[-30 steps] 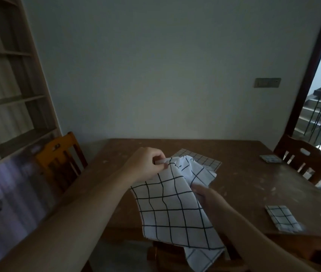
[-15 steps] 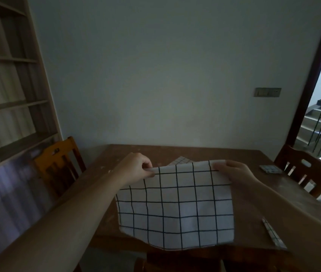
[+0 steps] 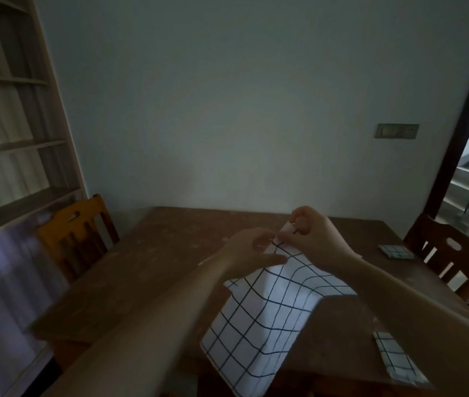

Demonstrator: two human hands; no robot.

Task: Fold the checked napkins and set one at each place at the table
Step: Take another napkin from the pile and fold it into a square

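At a worn wooden table, a person's right hand pinches the far corners of a checked napkin while the left hand, fingers loosely spread, rests against the same edge. Cloth drapes from the tabletop over the near edge, hanging soft and limp. Being light and floppy, it is probably best held by its corners and smoothed flat before creasing. Two folded napkins lie at the right: one by a dark chair, another nearer.
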